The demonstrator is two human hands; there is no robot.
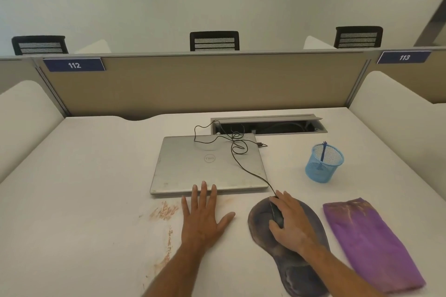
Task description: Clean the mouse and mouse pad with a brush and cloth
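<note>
Right hand [290, 220] grip curled over the black wired mouse [277, 216], which sat on the dark, mottled, teardrop-shaped mouse pad [293, 270]. Left hand [205, 214] released, fingers flat and spread on the white counter [84, 188], left of the pad. Folded purple cloth [369, 243], fuzzy, lay right of the pad. Beyond the pad: a blue mesh cup [323, 166] holding a blue brush [323, 150], and a closed matte silver laptop [207, 164].

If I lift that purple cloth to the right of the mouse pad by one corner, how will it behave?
The purple cloth will probably go limp and unfold: it lies flat and folded on the desk, with soft creases. It looks light, so one hand should carry it. It seems unlikely to slide on its own, and dragging it may bunch it against the mouse pad beside it.
</note>
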